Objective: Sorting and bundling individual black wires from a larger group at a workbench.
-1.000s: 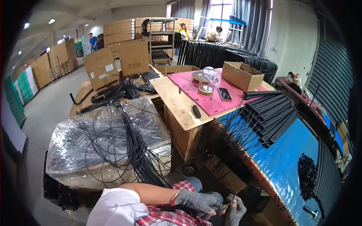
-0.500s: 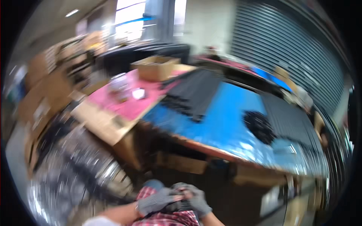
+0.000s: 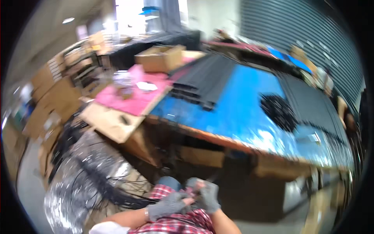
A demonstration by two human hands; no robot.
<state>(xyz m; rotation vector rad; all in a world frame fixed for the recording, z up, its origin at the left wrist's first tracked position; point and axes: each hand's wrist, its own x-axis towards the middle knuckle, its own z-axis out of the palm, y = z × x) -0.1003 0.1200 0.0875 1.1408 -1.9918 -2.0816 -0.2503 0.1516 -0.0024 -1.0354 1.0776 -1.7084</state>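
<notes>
Both of my hands wear grey fingerless gloves and meet low in the head view, over a red plaid cloth in my lap. My left hand (image 3: 168,204) and my right hand (image 3: 205,195) have their fingers curled together around something small and dark; motion blur hides what it is. Thin black cables (image 3: 102,183) run from the hands to the left, over a foil-wrapped pallet (image 3: 74,187).
A blue-topped workbench (image 3: 245,113) stands ahead, carrying stacked black strips (image 3: 204,84) and a heap of small black parts (image 3: 278,112). A pink mat (image 3: 134,97) and an open cardboard box (image 3: 159,58) sit further left. Cardboard boxes line the left side.
The view has swung right, from the cable-covered pallet toward the blue workbench. My hands stay together in my lap.
</notes>
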